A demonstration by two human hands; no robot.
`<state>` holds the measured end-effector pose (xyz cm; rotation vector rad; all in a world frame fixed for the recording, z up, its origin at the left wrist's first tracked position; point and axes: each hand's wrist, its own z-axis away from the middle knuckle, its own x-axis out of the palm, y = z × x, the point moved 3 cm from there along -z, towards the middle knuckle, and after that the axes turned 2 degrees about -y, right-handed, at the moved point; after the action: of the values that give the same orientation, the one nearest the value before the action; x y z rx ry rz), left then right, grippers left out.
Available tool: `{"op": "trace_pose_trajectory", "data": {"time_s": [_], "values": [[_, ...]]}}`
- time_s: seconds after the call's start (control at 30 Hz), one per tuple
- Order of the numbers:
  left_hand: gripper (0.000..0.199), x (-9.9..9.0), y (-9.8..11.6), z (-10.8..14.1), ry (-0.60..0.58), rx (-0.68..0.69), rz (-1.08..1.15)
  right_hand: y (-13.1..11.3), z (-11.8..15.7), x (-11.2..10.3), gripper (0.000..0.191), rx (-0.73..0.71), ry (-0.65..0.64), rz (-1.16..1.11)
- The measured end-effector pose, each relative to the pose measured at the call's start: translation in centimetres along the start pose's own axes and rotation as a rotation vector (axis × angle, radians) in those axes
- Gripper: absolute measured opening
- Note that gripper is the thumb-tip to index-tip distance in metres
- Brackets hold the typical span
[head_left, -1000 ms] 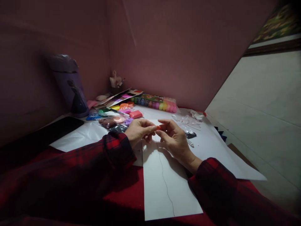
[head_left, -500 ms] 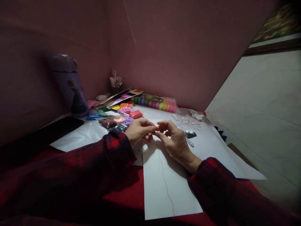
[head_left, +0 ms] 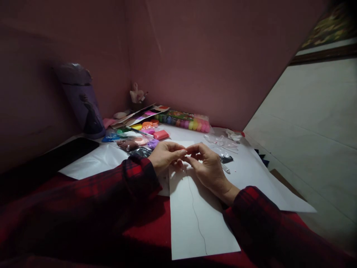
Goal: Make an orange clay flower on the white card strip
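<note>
The left hand [head_left: 165, 155] and right hand [head_left: 208, 167] are held with fingertips together, a small red bit [head_left: 186, 150] being pinched between them and almost wholly hidden. It is held over the far part of the paper [head_left: 184, 223], on which a wavy line [head_left: 198, 221] is drawn. Coloured packets [head_left: 161, 134] are spread beyond the left hand; a clear bag [head_left: 216, 141] is laid beyond the right.

Whatever is between the fingers [head_left: 178, 153] of the left hand [head_left: 162, 156] and right hand [head_left: 209, 169] is hidden. Behind them, the thin line's [head_left: 192, 199] far end cannot be seen. The framed picture [head_left: 331, 28] is cut off, its motif blurred.
</note>
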<state>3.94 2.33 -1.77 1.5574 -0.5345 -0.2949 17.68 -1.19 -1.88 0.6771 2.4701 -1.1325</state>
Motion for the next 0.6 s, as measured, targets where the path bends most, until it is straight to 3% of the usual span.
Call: {"op": "trace_pose_trajectory", "data": {"time_s": [0.23, 0.6], "values": [[0.027, -0.16, 0.0, -0.12, 0.02, 0.033, 0.032, -0.34, -0.13, -0.16, 0.013, -0.003, -0.009, 0.019], [0.033, -0.02, -0.16, -0.02, -0.027, -0.045, 0.024, -0.39, 0.04, -0.05, 0.008, -0.062, -0.006, -0.017]]}}
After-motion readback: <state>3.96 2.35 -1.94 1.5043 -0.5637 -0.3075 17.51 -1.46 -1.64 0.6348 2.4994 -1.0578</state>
